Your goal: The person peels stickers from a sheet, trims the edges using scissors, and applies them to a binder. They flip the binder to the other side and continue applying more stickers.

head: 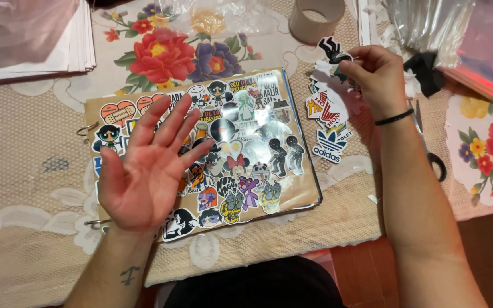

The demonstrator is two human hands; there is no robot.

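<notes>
Centre of the frame: a brown ring-bound cardboard cover [300, 188], lying flat on the surface and almost wholly pasted over with glossy cartoon stickers, its metal rings at the left edge. Left of centre: the left hand [149, 165], raised palm-up above the cover's left half, fingers spread and holding nothing. Upper right: the right hand [372, 77], a black band at its wrist, fingertips pinched on a loose black-and-white die-cut sticker [333, 50] at the top of a small heap of loose cut-out stickers [327, 122] that lies on the surface just beside the cover's right edge. Right of the forearm: dark-handled scissors [436, 162], partly hidden. Top of the frame: an empty cardboard tape core [316, 18], clear plastic bags [429, 25] at upper right, a stack of white paper sheets [75, 48] at upper left. Beneath everything: a beige lace cloth with printed flowers [161, 54]. Handling note, offered as judgement: the pinched sticker is thin and likely to curl, so it is best held by its edge, kept clear of the heap, and laid down from one side with the flat of the free hand smoothing outward into whichever gap on the cover remains bare.
</notes>
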